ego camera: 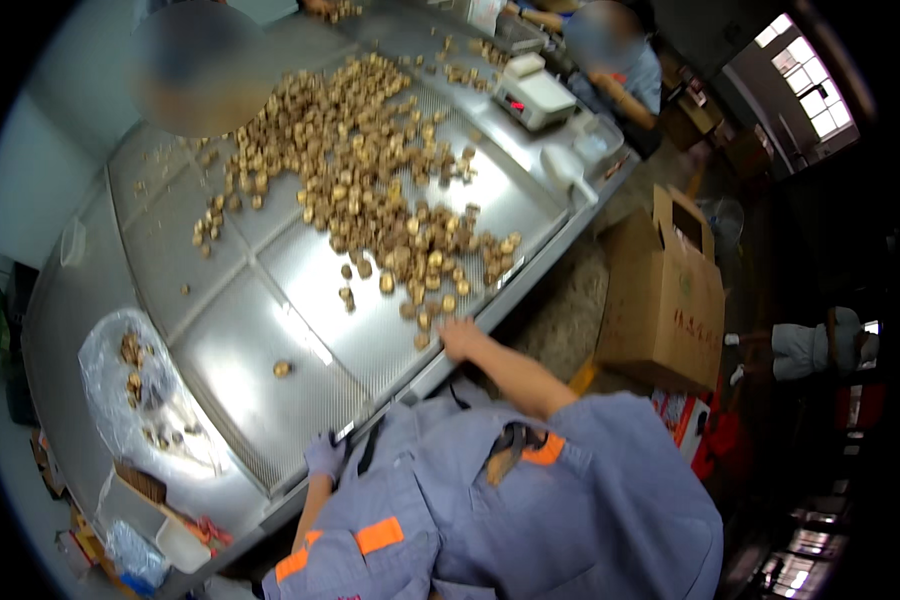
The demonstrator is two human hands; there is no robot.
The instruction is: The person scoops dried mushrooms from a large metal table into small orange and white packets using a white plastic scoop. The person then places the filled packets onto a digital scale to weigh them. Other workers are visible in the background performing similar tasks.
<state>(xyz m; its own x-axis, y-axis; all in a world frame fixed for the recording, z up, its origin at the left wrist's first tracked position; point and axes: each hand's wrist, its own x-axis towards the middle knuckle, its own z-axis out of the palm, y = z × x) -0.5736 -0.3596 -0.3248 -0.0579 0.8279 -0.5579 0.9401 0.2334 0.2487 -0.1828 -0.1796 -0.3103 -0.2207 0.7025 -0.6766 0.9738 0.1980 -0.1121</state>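
Observation:
A wide heap of small, round, brown-and-yellow dried pieces, which look like dried mushroom caps, lies on a perforated metal table. My right hand, bare and blurred, rests at the near rim beside the heap's closest pieces; nothing shows in it. Further left along the same rim is my left hand, in a pale glove, near a dark strap or handle; its fingers are too unclear to read. One loose piece lies apart on the metal between the hands and the far left.
At the left lie a clear plastic bag with pieces, a brush and a white scoop. A digital scale and another scoop stand top right. An open cardboard box is beside the table. Co-workers are across it.

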